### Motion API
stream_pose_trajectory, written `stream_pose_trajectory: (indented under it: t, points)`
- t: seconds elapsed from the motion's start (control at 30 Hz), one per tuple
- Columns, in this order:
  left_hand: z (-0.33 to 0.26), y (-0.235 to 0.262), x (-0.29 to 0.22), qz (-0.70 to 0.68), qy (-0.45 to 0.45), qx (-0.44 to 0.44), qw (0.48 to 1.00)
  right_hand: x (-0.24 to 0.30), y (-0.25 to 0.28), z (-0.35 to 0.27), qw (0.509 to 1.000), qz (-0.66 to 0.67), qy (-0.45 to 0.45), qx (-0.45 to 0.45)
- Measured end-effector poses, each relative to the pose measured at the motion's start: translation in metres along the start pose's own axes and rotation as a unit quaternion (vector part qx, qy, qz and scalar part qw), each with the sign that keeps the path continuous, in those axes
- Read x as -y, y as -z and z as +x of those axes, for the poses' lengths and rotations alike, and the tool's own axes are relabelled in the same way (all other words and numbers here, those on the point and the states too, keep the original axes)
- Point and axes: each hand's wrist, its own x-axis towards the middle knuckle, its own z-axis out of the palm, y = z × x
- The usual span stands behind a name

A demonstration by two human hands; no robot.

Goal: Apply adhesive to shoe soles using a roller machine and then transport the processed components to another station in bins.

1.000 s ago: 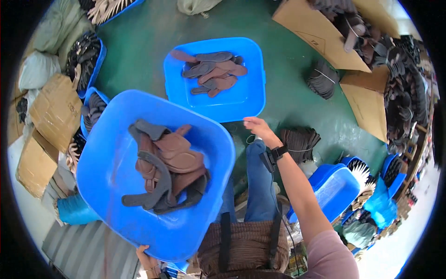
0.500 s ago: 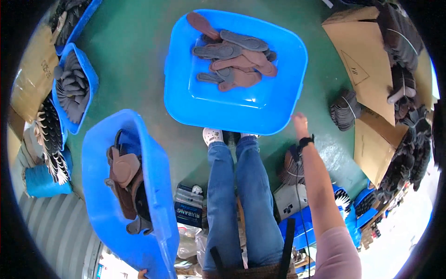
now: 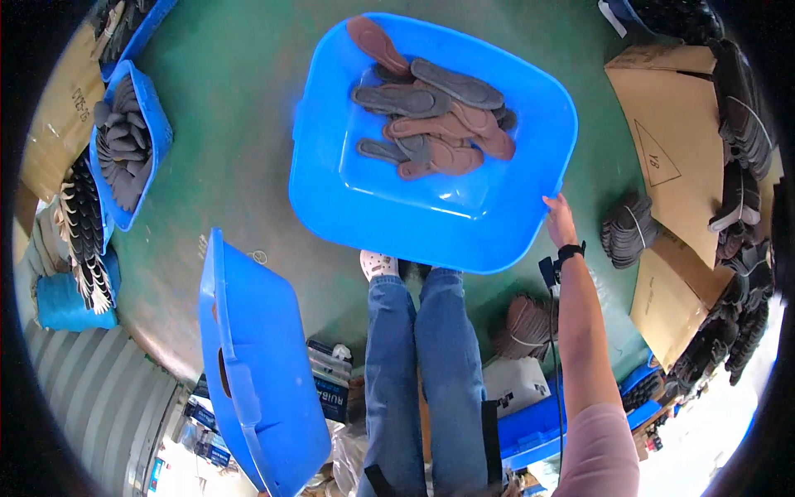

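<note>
A large blue plastic basin point(image 3: 497, 219) lies ahead of me, with brown and dark grey insoles point(image 3: 447, 124) heaped in it. My right hand point(image 3: 560, 222) is closed on that basin's right rim, near its front corner. On my left a second blue basin point(image 3: 277, 364) is tipped on its side, its outer wall toward me. Only slivers of brown show past its rim, so most of its contents are hidden. My left hand is out of view.
Bundled dark insoles point(image 3: 628, 232) stand beside open cardboard boxes point(image 3: 667, 141) on the right. Another tied bundle point(image 3: 527, 325) sits by my right leg. A blue bin of grey insoles point(image 3: 164, 124) stands far left, above a corrugated metal panel point(image 3: 79, 406).
The left basin has tipped further, hiding the insoles inside it. My right hand has come onto the front basin's rim. My left fingers have gone out of view.
</note>
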Motion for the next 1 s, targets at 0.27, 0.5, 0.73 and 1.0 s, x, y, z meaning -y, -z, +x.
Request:
stream_pose_trajectory:
  t: [0.27, 0.5, 0.73, 1.0]
  points:
    - [-0.035, 0.022, -0.001, 0.030, -0.017, -0.034, 0.999, 0.016, 0.006, -0.007, 0.995, -0.043, -0.018, 0.087]
    - [-0.083, 0.047, -0.021, 0.031, -0.032, -0.025, 0.999, -0.006, 0.013, -0.080, 0.848, -0.247, 0.418, 0.213]
    - [-0.133, 0.108, -0.089, 0.023, -0.047, -0.003, 0.999, 0.057, 0.042, -0.247, 0.964, 0.172, 0.034, 0.203]
    - [-0.165, 0.140, -0.206, 0.053, -0.018, 0.146, 0.988, 0.104, 0.195, -0.528, 0.952, 0.303, 0.021, 0.043]
